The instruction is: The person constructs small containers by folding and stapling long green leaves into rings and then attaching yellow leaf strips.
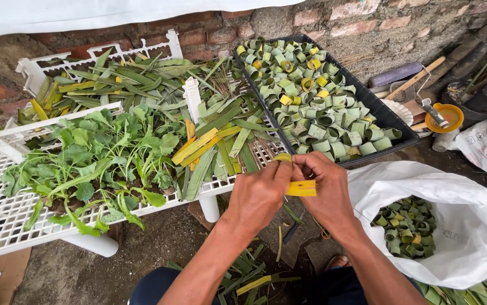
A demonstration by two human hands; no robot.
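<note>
My left hand (257,195) and my right hand (328,189) meet in front of me, both pinching a yellow leaf strip (300,187) that is curled into a loop between the fingers. Just beyond the hands lies a pile of flat green and yellow leaf strips (221,141) on a white plastic rack (0,220). A black tray (393,121) behind holds several rolled leaf rings (317,96).
Leafy green seedlings (96,164) cover the rack's left part. A white sack (464,226) at my right holds more rolled rings (407,226). An orange bowl (446,117), sticks and tools lie at the far right against a brick wall (368,22). Leaf scraps litter the ground (254,277).
</note>
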